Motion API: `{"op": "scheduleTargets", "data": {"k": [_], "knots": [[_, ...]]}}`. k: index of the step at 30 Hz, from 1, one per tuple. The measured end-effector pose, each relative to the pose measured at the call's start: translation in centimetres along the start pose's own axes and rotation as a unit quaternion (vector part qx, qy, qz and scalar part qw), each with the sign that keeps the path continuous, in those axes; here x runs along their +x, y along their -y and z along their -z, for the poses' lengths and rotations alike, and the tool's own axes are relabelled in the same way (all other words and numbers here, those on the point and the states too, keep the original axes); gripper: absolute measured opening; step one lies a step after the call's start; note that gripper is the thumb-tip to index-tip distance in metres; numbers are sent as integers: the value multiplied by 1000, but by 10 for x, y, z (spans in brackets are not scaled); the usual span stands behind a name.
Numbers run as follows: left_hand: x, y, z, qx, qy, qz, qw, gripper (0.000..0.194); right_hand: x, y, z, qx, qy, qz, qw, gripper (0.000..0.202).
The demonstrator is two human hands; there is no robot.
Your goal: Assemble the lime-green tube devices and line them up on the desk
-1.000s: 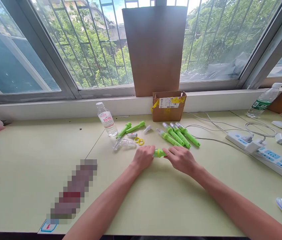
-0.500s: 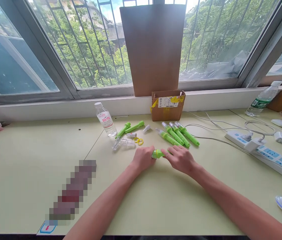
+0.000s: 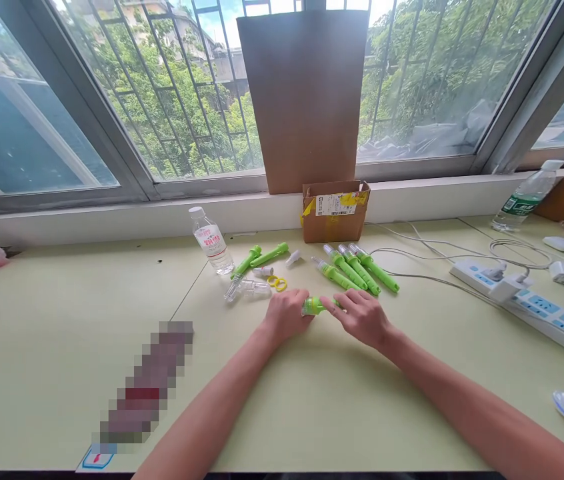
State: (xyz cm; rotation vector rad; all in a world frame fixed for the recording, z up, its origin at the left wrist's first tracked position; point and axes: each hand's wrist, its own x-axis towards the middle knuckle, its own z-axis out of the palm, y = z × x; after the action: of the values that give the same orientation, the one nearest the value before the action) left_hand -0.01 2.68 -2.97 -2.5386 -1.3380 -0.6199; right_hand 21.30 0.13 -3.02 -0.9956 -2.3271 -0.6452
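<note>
Between my two hands is a green plastic stick [image 3: 315,306] with a clear part at its left end. My left hand [image 3: 287,311] is closed around that clear end. Fingers of my right hand [image 3: 361,316] grip the green end from the other side. Just beyond my right hand lie several green sticks [image 3: 357,272] with clear tips. Past my left hand are two green sticks [image 3: 269,254] without clear tips, loose clear caps [image 3: 255,288], yellow rings [image 3: 277,283], a small silvery cylinder [image 3: 263,271] and a whitish translucent piece [image 3: 293,258].
A water bottle [image 3: 211,240] stands at the back left, a small cardboard box [image 3: 335,223] at the back middle. To the right are a power strip [image 3: 537,308], cables [image 3: 427,248] and another bottle [image 3: 527,198]. A blurred-out object [image 3: 147,383] lies front left.
The view has shifted slightly. Both hands keep hold of the green stick in nearly the same place; my right index finger sits a little straighter along it.
</note>
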Motion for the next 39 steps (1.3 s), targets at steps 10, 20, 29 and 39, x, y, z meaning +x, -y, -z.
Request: {"op": "scheduleTargets", "data": {"k": [10, 20, 29, 39], "knots": [[1, -1, -8, 102, -17, -50, 993, 17, 6, 9, 12, 120, 180, -123, 969, 22], [1, -4, 15, -31, 111, 40, 992, 8, 3, 1, -2, -9, 9, 23, 1000, 33], [8, -5, 2, 129, 24, -40, 991, 20, 7, 8, 4, 125, 145, -137, 972, 15], [11, -8, 30, -203, 223, 51, 952, 9, 8, -6, 6, -25, 14, 44, 999, 32]]}}
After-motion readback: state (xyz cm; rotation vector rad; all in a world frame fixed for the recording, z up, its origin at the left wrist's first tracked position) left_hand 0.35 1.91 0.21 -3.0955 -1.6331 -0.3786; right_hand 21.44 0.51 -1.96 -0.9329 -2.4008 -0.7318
